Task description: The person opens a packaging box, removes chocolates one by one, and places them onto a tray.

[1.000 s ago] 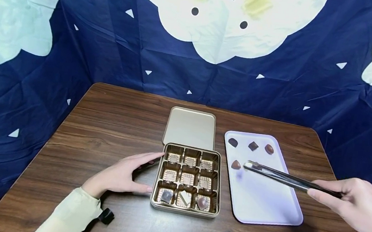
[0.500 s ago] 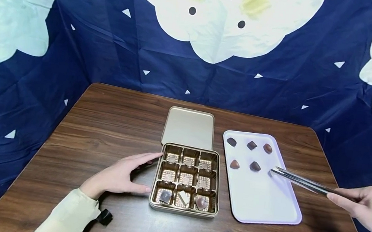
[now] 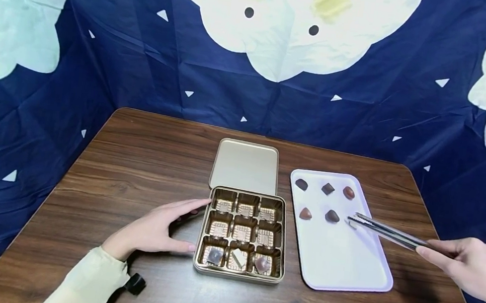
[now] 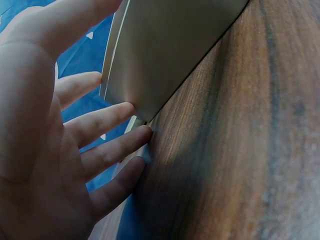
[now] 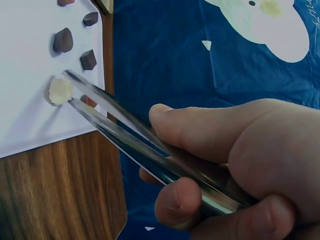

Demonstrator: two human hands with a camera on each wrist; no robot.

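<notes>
On one tray (image 3: 347, 263), five brown chocolates (image 3: 332, 216); right grip (image 3: 466, 263) clasps tongs (image 3: 389, 232) at one pale piece (image 5: 60, 91); left grip (image 3: 155, 226), relaxed, touches box (image 3: 235, 275).

and up top, the head view peers forward and down from well above the tabletop (image 3: 153, 151), reaching the blue cloth (image 3: 214, 88) behind. down to the left wrist, very close and tipped sideways, facing past the fingers (image 4: 107, 116) to the side of the tin (image 4: 175, 45). the right wrist, close too, looks along the tongs (image 5: 135, 149) onto the tray (image 5: 25, 60), which the head view shares; tin shared by head and left wrist.
</notes>
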